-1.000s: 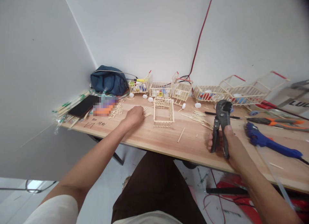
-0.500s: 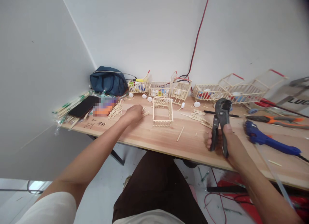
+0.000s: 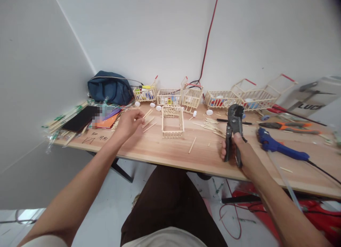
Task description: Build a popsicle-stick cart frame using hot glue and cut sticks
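My left hand (image 3: 129,123) hovers low over the left part of the table, thumb and loosely bent fingers a little apart, with nothing visible between them. Several short wooden sticks (image 3: 149,127) lie just right of its fingertips. My right hand (image 3: 243,151) is wrapped round the handles of a black pipe cutter (image 3: 236,115), held upright with its rounded head on top. Between my hands stands a small rectangular basket frame (image 3: 172,134) made of thin sticks. A single stick (image 3: 192,145) lies to the right of that frame.
Stick-built mini shopping carts (image 3: 223,98) line the wall. More cut sticks (image 3: 211,126) lie near the cutter. On the right are a blue glue gun (image 3: 283,147) and orange-handled pliers (image 3: 290,126). A phone (image 3: 80,120) and a blue bag (image 3: 110,87) occupy the left.
My left hand has drawn back to the left, uncovering the short sticks beside it. The view has turned slightly right. My right hand still grips the pipe cutter.
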`<state>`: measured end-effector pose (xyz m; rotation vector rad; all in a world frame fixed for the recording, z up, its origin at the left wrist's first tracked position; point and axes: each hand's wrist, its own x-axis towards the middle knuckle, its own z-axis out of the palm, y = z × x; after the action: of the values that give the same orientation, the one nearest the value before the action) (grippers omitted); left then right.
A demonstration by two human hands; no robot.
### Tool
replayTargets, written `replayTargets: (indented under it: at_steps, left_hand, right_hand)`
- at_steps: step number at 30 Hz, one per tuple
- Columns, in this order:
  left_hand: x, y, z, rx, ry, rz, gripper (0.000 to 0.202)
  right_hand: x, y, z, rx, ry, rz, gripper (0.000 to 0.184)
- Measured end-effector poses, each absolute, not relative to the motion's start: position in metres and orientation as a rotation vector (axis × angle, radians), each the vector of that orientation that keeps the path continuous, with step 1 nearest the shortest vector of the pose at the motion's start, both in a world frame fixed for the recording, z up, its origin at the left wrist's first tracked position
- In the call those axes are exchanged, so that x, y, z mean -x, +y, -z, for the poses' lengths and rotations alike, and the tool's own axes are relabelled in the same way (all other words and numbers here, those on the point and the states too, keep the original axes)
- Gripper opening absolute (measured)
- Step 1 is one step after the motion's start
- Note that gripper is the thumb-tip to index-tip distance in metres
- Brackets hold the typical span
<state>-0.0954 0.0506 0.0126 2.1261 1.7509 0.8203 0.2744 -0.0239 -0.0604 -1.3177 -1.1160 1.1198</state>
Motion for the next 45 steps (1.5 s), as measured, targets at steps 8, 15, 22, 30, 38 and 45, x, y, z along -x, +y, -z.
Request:
replayTargets:
  at_steps: [8,15,22,30,38,45]
  left_hand:
    - [0.037,-0.037,0.002,-1.321,0.936,-0.849,0.023]
    - [-0.036,-0.066,0.042,-1.055,0.672,-0.613,0.032]
    - [-0.049,-0.070,0.042,-1.133,0.701,-0.587,0.031]
    - [-0.050,-0.068,0.042,-1.205,0.809,-0.589,0.023]
    - [-0.049,-0.050,0.033,-1.442,0.927,-0.636,0.020]
    - [-0.052,-0.025,0.030,-2.439,1.619,-0.458,0.015]
  right_hand:
    - [-0.265,-0.042,0.046,1.046,-1.023,-1.307,0.028]
    - [-0.241,-0.077,0.049,0.983,-0.854,-1.559,0.027]
    - [-0.229,-0.091,0.045,0.980,-0.752,-1.663,0.028]
    - [-0.238,-0.090,0.044,1.402,-1.262,-1.180,0.035]
    - [-0.244,-0.052,0.025,1.472,-1.386,-1.113,0.030]
    - [-0.245,-0.011,0.021,1.484,-1.319,-1.327,0.035]
